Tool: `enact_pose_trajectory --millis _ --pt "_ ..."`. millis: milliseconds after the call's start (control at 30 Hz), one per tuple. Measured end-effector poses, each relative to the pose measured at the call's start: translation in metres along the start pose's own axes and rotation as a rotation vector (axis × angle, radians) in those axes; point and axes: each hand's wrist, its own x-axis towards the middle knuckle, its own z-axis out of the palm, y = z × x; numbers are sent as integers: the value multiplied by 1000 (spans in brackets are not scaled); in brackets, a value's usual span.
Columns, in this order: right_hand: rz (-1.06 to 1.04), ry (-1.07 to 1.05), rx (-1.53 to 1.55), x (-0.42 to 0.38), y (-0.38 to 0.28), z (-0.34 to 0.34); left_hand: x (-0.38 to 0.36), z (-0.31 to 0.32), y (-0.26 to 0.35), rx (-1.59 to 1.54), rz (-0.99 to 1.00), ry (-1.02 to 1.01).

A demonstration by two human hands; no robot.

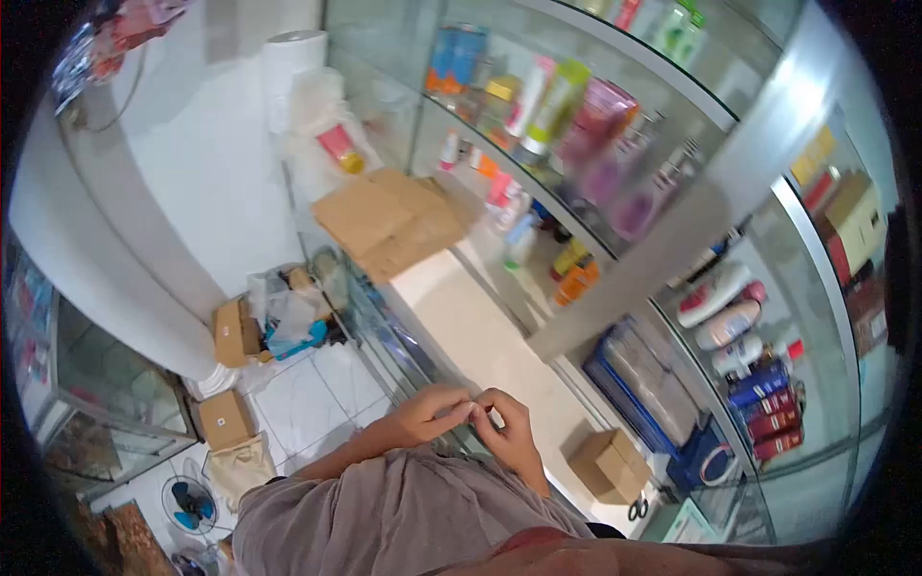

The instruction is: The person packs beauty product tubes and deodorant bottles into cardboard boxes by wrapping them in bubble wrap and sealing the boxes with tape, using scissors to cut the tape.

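Note:
My left hand (434, 414) and my right hand (506, 432) meet in front of my body, over the near edge of the white counter (468, 312). Their fingertips touch in a pinch. If anything small lies between them, I cannot make it out. To the right of my right hand, a small closed cardboard box (611, 466) stands on the counter, with black-handled scissors (638, 508) beside it. Farther off, a flattened piece of brown cardboard (389, 219) lies across the counter's far end.
Glass shelves (576, 206) with tubes and bottles rise beyond the counter. A blue tray (634, 384) holds a wrapped brown stack. At the left, cardboard boxes (227, 420), plastic bags (288, 302) and a small fan (189, 505) stand on the tiled floor (307, 398).

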Motion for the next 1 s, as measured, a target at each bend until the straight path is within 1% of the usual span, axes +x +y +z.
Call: enact_pose_trajectory --millis 67,100,167,267,300,333,367,467,533,600,733,833,933,1000 --pt "-45 -52 67 11 5 4 -9 0 1 80 -36 95" --pt "-62 -100 56 43 -8 46 -33 -46 -2 54 -37 144" --pt "-70 -187 79 63 -13 78 -57 -67 -12 13 -86 226" --pt "-94 -324 79 92 -25 129 -94 -103 -18 91 -106 326" --pt "-94 -364 75 100 -29 147 -108 -111 -17 68 -138 397" --pt "-173 -367 103 108 -32 166 -121 -118 -14 47 -170 464" --pt "-201 -401 136 114 -34 185 -134 -125 -13 27 -200 528" --pt "-287 -486 203 130 -40 231 -170 -147 -17 -82 -334 663" --pt "-338 -550 212 138 -45 251 -188 -160 -21 -149 -284 710" --pt "-310 -633 217 144 -41 266 -200 -171 -26 -221 -267 756" --pt "-204 -757 229 164 -29 285 -205 -194 -38 -267 -299 745" --pt "-155 -713 247 180 -19 301 -195 -218 -42 -188 -352 741" --pt "-208 -643 153 206 -1 325 -185 -250 -58 -135 -375 730" --pt "-224 -650 152 234 1 335 -177 -279 -70 -165 -355 720"
